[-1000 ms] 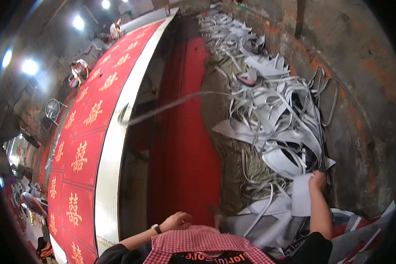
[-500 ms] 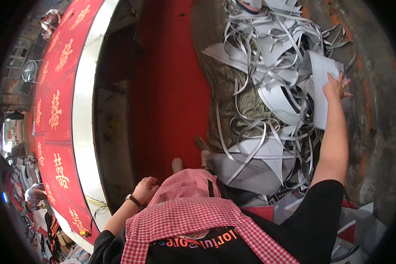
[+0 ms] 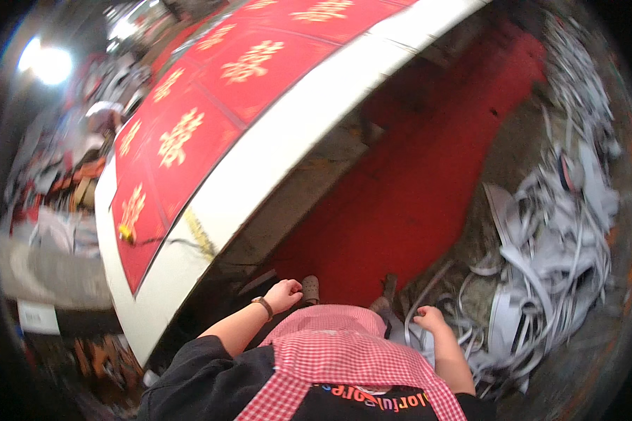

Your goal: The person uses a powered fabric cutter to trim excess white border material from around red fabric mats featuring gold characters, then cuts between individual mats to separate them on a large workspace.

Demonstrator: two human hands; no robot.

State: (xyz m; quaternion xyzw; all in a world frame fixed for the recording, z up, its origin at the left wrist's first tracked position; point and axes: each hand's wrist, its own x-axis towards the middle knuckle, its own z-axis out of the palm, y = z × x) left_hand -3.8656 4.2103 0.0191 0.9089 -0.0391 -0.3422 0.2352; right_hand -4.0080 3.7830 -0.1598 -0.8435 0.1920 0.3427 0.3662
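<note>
Hanging slack, fingers loosely curled, the left grip (image 3: 282,297) is near the white-edged counter (image 3: 274,154); the right grip (image 3: 432,319), just left of the pale scrap strips (image 3: 502,323), is too blurred to tell whether it holds one. Both forearms (image 3: 239,326) slant forward and inward; a red patterned sheet (image 3: 211,95) covers much of the counter.

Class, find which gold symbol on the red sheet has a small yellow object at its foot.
The gold symbol nearest the pointed lower corner of the red sheet; the yellow object lies at its foot, while no other visible symbol has one.
</note>
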